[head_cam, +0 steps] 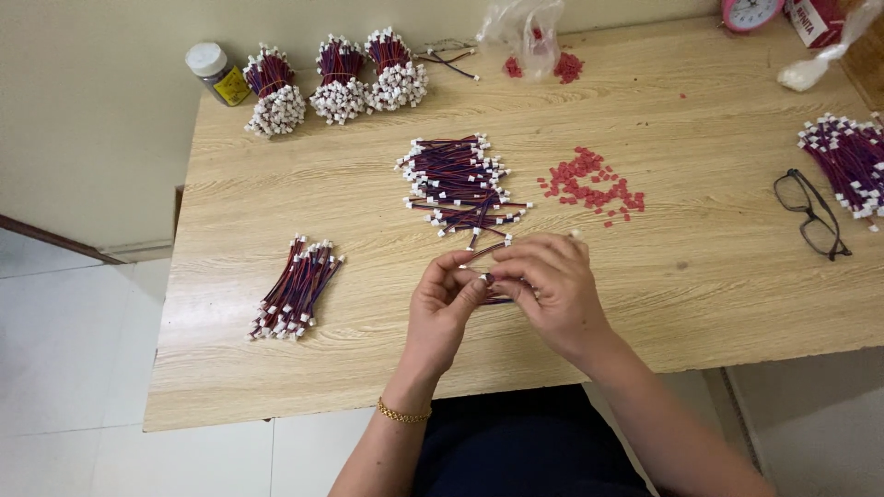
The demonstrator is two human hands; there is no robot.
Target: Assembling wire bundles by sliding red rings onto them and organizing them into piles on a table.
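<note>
My left hand (445, 308) and my right hand (551, 287) meet over the near middle of a light wooden table (368, 368). Both pinch the same short red-and-blue wire lead (485, 248) with a small white plug; most of it is hidden by my fingers. Just beyond my hands lies a loose pile of similar wire leads (458, 184). To its right a scatter of small red plastic pieces (591, 187) is spread on the wood. A gold bracelet sits on my left wrist.
A smaller heap of wire leads (296, 287) lies at the left. Three tied bundles (336, 78) and a small jar (216, 74) stand at the back left. Black glasses (810, 213) and another wire pile (849, 161) are at the right; a plastic bag (525, 32) at the back.
</note>
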